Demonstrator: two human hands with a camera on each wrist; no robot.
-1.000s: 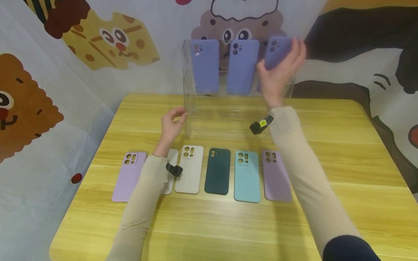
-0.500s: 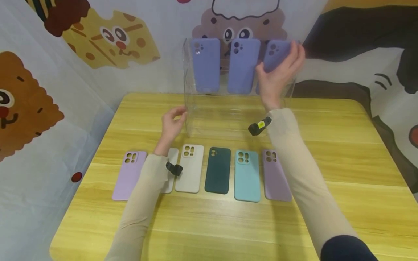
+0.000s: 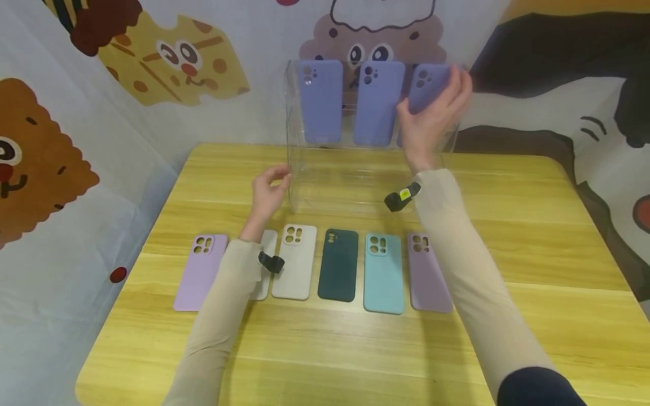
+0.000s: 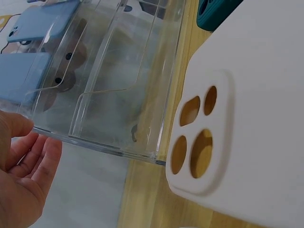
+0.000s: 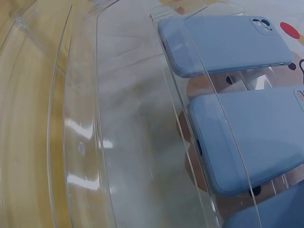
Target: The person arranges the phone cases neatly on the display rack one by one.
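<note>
A clear stepped display stand stands at the back of the table, with three periwinkle phone cases leaning on its top tier. My right hand grips the rightmost phone case, thumb at its left edge and fingers over its right edge. To its left are the middle phone case and the left phone case. At the stand's left side, my left hand pinches the side panel's edge; the left wrist view shows thumb and fingers on either side of it. The right hand is out of the right wrist view.
In front of the stand lies a row of phone cases: lilac, a white one partly under the left wrist, white, dark green, turquoise and mauve. A cartoon-printed cloth hangs behind the wooden table.
My right hand and the rightmost phone case have moved slightly down and left, its top coming nearly level with the other two. The left hand stays at the stand's edge.
</note>
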